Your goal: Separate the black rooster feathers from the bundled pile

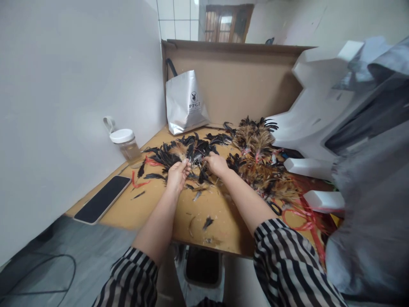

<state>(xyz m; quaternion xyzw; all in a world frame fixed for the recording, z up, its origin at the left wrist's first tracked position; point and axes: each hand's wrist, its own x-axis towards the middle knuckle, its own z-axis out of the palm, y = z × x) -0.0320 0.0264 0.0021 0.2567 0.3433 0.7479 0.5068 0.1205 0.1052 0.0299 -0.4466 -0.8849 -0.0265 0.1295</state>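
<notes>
A loose pile of black feathers (162, 155) lies on the tan tabletop, with a tan tuft (179, 150) among them. Over its near edge my left hand (178, 174) is closed, thumb and fingers pinched on feathers by their pale quill ends. My right hand (217, 164) reaches in from the other side, its fingers curled together at the black feathers; the fingertips are partly hidden, and it seems to pinch a feather there. To the right of it lie bundles of brown and black feathers (254, 138), some tied with pinkish-red strands.
At left are a phone (104, 199) and a white-lidded jar (126, 147). A silver bag (185, 104) stands at the back. Red plastic strips (306, 219), scissors handles (275, 208) and white foam pieces (322, 200) are at right. Loose feather bits (208, 222) lie near the front edge.
</notes>
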